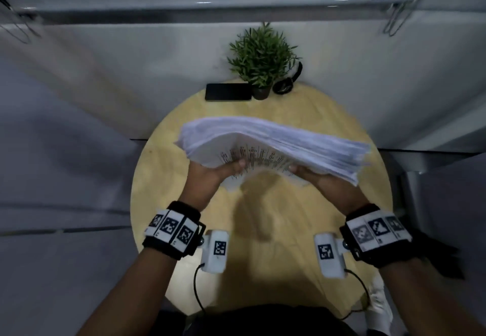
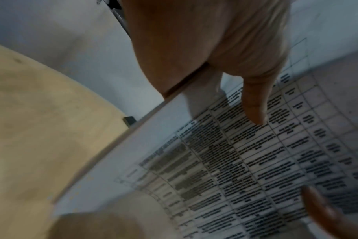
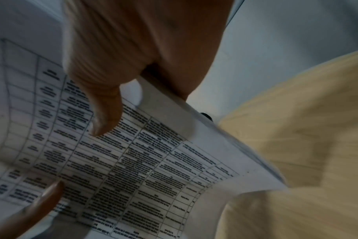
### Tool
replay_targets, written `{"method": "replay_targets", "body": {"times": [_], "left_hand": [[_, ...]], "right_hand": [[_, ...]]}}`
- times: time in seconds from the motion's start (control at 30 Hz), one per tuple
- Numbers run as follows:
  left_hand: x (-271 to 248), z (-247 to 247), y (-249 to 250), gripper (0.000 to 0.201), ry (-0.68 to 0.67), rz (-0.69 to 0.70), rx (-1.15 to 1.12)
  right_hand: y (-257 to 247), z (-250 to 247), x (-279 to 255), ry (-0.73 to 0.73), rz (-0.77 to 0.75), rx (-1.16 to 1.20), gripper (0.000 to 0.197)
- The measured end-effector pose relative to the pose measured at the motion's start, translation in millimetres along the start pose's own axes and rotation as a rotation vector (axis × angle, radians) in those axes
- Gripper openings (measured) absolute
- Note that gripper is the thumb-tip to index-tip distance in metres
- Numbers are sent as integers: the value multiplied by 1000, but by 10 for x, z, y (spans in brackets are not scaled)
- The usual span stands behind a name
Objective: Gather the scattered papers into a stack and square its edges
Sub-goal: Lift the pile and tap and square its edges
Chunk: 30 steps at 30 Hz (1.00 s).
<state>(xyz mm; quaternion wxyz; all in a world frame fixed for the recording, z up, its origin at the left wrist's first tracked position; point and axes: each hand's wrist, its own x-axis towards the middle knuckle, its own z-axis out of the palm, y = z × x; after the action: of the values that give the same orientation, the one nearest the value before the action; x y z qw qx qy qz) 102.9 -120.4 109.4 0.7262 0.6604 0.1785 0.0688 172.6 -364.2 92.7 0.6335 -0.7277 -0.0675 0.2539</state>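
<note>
White printed sheets, a thick stack of paper (image 1: 276, 146) with tables of black text on the near face, are up off the round pale wooden bench (image 1: 263, 230), clamped at both ends. The left hand (image 1: 210, 178) has its grip closed on the left end, thumb on the near face and fingers behind; the right hand (image 1: 323, 180) holds the right end the same way.

Between the two grips the stack bows, and its top edge is fanned and ragged, not yet flush. Beyond the right grip the sheet ends step out unevenly. I reckon the inner sheets are the danger: both grips pinch only the outer faces, so if either loosens before the lower edge is down on the bench, the middle leaves could slide out below the grips and scatter. A hard tap while the stack is bowed might crease the bottom corners. Well beyond the grips, a black phone (image 1: 227, 92) and a small potted green plant (image 1: 261, 59) sit clear.
</note>
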Motion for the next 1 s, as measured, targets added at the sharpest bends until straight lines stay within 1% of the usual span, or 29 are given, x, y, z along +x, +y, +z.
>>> {"method": "replay_targets", "body": {"times": [0.07, 0.1, 0.17, 0.23, 0.27, 0.33, 0.4, 0.47, 0.53, 0.63, 0.77, 0.83, 0.87, 0.9, 0.97, 1.0], "left_hand": [[-32, -46, -123, 49, 6, -51, 56], [-42, -63, -179, 51, 16, -75, 71], [-74, -56, -198, 54, 50, -80, 68], [-89, -16, -141, 57, 62, -33, 49], [-91, 7, -94, 55, 69, 4, 36], [-79, 54, 5, 41, 110, 61, 10], [-41, 120, 81, 27, 152, 96, -2], [-11, 196, 126, 18, 181, 103, -15], [19, 262, 141, 19, 216, 107, -38], [47, 330, 182, 26, 254, 121, -61], [31, 310, 271, 24, 253, 184, -67], [-6, 250, 265, 21, 236, 204, -51], [-18, 215, 228, 22, 223, 200, -34], [-30, 196, 187, 25, 204, 181, -15], [-34, 175, 82, 36, 163, 98, 2], [-26, 158, 26, 41, 142, 57, 9]], "right_hand": [[54, 56, -9, 64, -76, 42, 43], [80, 78, -18, 89, -100, 39, 45], [97, 116, -24, 96, -132, 38, 57], [74, 132, -13, 126, -144, 109, 62], [44, 133, -10, 161, -148, 141, 62], [-57, 135, -4, 229, -200, 177, 58], [-142, 149, 30, 268, -248, 184, 47], [-184, 169, 81, 297, -237, 188, 38], [-209, 201, 111, 320, -220, 189, 34], [-274, 215, 135, 347, -239, 186, 28], [-403, 166, 114, 344, -298, 201, 27], [-435, 120, 77, 308, -315, 189, 30], [-433, 98, 62, 280, -319, 176, 36], [-407, 82, 56, 248, -313, 158, 44], [-337, 63, 77, 191, -252, 162, 62], [-309, 59, 94, 176, -224, 181, 68]]}}
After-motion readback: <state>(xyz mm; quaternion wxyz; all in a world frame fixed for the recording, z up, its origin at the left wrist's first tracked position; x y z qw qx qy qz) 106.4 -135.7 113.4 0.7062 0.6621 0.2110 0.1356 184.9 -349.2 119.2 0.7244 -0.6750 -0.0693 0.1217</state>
